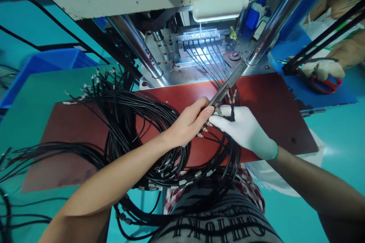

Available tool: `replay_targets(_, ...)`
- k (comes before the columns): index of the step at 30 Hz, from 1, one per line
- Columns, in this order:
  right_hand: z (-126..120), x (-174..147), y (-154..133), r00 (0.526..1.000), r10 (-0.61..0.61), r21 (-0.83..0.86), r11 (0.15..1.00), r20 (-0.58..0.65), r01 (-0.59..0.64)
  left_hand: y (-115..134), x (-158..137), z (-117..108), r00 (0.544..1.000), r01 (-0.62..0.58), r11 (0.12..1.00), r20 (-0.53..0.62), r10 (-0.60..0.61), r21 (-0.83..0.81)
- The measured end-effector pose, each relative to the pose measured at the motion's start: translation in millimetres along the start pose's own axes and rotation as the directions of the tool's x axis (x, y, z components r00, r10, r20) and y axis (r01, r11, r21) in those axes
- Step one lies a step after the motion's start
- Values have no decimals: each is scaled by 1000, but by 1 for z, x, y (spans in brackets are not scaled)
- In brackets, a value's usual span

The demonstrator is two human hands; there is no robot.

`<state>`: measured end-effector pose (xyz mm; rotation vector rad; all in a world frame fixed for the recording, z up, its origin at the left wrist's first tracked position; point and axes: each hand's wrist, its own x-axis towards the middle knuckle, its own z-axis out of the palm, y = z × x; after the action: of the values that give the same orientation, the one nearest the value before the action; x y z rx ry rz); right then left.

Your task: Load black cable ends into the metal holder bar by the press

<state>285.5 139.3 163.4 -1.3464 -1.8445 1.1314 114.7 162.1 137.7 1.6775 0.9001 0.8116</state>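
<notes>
Large black letters run across the striped shirt [216, 224], seen upside down and too cut off to read.

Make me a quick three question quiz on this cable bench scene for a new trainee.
1. True or false: the right hand wears a white glove.
2. Which hand holds the flat metal bar? A. the left hand B. the right hand
3. What colour is the board under the black cables?

Key: 1. True. 2. A. 3. Reddish brown.
</notes>
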Motion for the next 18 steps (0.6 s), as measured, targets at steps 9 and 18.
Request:
replay_targets(9,-7,-18,10,951,8,-152,987,-310,-58,-3,5,-5,997,56,982,64,-46,-180)
replay_targets(18,-11,-6,4,982,123,51,992,-143,-117,-6,5,-8,990,76,979,131,-51,-187)
